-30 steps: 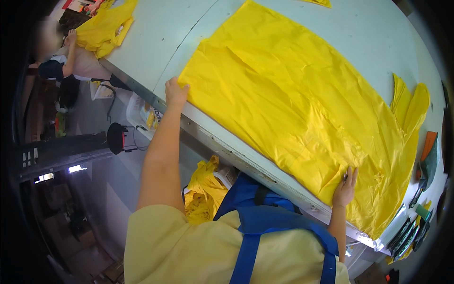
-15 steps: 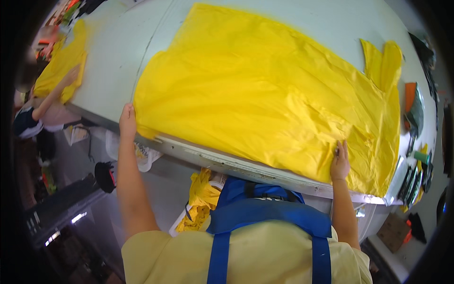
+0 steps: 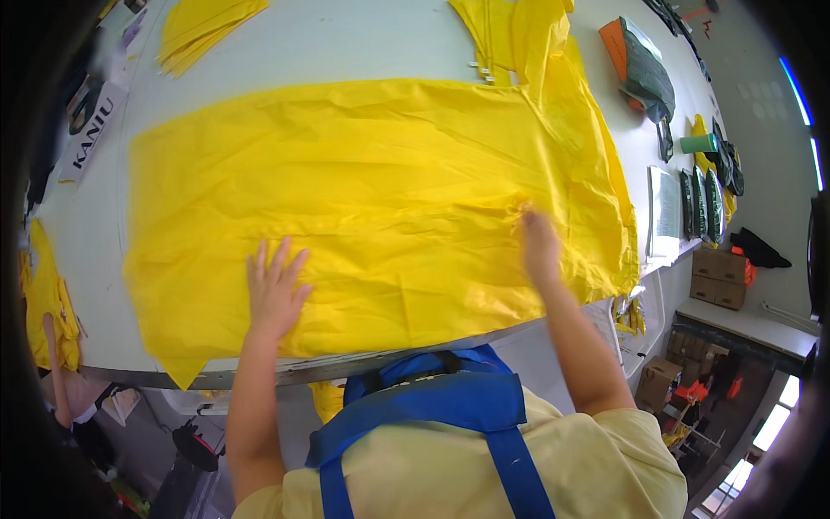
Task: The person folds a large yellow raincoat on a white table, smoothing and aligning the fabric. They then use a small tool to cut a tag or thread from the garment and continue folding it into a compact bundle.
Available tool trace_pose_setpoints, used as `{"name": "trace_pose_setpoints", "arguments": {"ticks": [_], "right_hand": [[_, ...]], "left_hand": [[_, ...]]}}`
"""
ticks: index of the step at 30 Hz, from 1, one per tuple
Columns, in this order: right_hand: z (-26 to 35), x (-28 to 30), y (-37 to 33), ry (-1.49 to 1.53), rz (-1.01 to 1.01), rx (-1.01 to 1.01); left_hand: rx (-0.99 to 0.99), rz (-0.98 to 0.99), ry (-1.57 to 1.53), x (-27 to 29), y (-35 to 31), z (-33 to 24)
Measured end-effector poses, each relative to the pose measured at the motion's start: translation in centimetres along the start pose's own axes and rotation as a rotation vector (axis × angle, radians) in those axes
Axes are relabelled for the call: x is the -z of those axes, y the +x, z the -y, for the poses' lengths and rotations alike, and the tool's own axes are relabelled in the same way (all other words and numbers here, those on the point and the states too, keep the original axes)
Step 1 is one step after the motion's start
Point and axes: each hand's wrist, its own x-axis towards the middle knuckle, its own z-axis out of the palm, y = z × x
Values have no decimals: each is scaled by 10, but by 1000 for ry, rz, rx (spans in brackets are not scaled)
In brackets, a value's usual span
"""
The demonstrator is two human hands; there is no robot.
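Lying under both hands, the yellow fabric (image 3: 363, 190) stretches past the fingertips on every side. The left hand's (image 3: 277, 298) fingers are spread flat on it; the right hand (image 3: 541, 246) is blurred, so whether its fingers pinch cloth I cannot tell. A sideways pull there could deepen creases between the hands; left of the spread fingers, the corner (image 3: 183, 372) overhanging the table (image 3: 346, 43) could drag the fabric askew.

Left hand (image 3: 277, 290) palm-down, fingers spread; right hand (image 3: 541, 244) farther forward, blurred, finger pose unclear
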Motion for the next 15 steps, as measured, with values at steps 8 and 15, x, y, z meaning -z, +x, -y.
{"name": "trace_pose_setpoints", "arguments": {"ticks": [8,15], "right_hand": [[-273,131,233,-507,-211,-518],[-24,38,162,-177,-251,510]], "left_hand": [[-2,-56,7,-1,14,-6],[67,-125,31,-10,7,-5]]}}
